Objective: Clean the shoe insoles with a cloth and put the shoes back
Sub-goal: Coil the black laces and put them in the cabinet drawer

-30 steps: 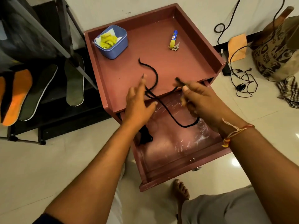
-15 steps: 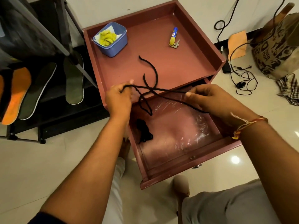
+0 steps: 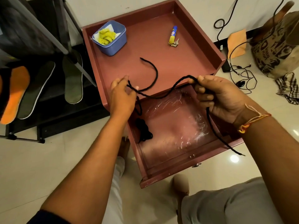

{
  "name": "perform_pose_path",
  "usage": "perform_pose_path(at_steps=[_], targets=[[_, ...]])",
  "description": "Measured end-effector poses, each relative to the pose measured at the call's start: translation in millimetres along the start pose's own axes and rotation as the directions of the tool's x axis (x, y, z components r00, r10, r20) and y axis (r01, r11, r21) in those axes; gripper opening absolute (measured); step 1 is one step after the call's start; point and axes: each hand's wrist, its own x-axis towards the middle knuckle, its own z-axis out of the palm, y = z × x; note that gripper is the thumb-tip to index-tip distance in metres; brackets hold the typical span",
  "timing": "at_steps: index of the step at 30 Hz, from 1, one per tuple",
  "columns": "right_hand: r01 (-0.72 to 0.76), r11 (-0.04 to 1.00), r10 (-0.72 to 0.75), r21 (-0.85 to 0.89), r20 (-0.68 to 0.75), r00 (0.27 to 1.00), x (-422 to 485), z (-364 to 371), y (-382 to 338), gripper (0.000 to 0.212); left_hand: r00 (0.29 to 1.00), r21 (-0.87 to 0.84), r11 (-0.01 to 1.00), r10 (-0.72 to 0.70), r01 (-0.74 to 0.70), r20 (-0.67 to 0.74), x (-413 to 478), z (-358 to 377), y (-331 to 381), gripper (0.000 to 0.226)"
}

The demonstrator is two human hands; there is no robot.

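1. Open drawer (image 3: 178, 172) under both grips; black bundle (image 3: 143, 131) below the left one.
2. Left hand (image 3: 123, 97) pinches the black lace (image 3: 156, 73), right hand (image 3: 221, 96) has its fingers curled round it, slack sagging between. Uneven pulling could knot it, or the dangling tail may snag the drawer front.
3. Insoles (image 3: 72, 78) lean on the rack (image 3: 53, 113), well left of the left grip.
4. Beyond the grips: blue tub (image 3: 116, 46) holding what looks like a yellow cloth (image 3: 106, 36).

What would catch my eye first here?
A black lace stretches between the left hand and right hand, over the open drawer. On the cabinet top behind sits a blue tub with a yellow cloth; an orange insole leans in the rack at far left.
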Motion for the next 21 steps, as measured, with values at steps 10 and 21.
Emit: perform_pose_path(at_steps=[10,21], targets=[[-0.063,0.875,0.064,-0.480,-0.015,0.998,5,30,18,0.021,0.767,-0.200,0.928,0.372,-0.314,0.523,-44,16,38,0.043],[-0.101,0.828,0.036,-0.552,-0.127,0.991,8,9,14,0.025,0.996,-0.135,0.987,0.092,-0.092,-0.010,-15,10,13,0.038]])
